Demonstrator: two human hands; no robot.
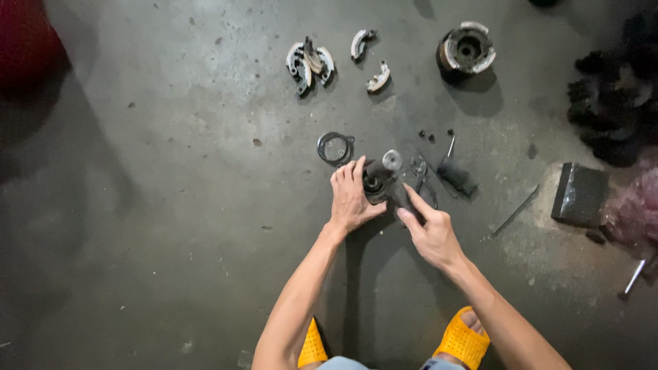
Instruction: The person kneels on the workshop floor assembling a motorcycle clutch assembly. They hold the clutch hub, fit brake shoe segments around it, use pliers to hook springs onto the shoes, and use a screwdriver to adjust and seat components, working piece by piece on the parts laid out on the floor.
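On floor, near middle: left hand [351, 199] cupped round dark metal part [378, 183], fingers curled on its left side. Part looks heavy, stiff, greasy, likely slippery; best hold seems round outer rim. Right hand [430, 233] at 4 o'clock of part, forefinger stretched to it, other fingers half closed, holds nothing clear. Ring [335, 148] at 10 o'clock. Shoes [310, 65] at 11 o'clock, drum [467, 49] at 1 o'clock. No containers seen.
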